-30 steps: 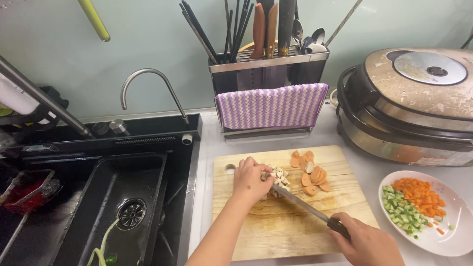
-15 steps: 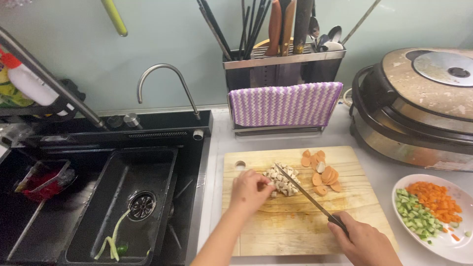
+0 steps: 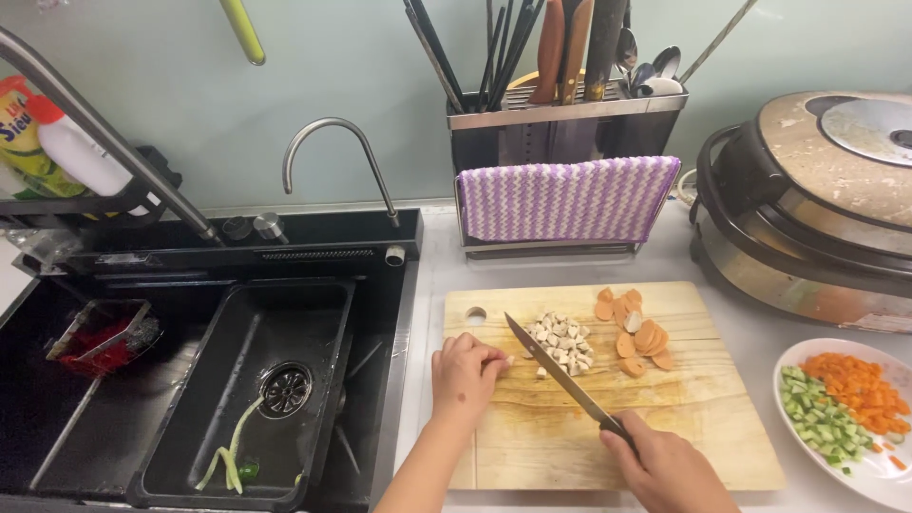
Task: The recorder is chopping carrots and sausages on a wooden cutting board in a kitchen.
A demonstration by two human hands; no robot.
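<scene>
My right hand (image 3: 668, 467) grips the handle of a kitchen knife (image 3: 556, 371) whose blade angles up and left across a wooden cutting board (image 3: 608, 437). The blade tip sits beside a small pile of pale diced pieces (image 3: 562, 342). Just left of the blade, my left hand (image 3: 465, 372) rests curled on the board, its fingertips close to a single diced piece. Orange-brown sausage slices (image 3: 635, 328) lie at the board's upper right.
A white plate (image 3: 888, 480) with diced carrot and green vegetable sits at right. Behind it stands a large round cooker (image 3: 807, 209). A utensil rack with a purple striped cloth (image 3: 565, 197) is behind the board. A black sink (image 3: 247, 380) with a faucet lies left.
The knife has swung from the right of the diced pile to its left side. My left hand has slid back off the pile toward the board's left part.
</scene>
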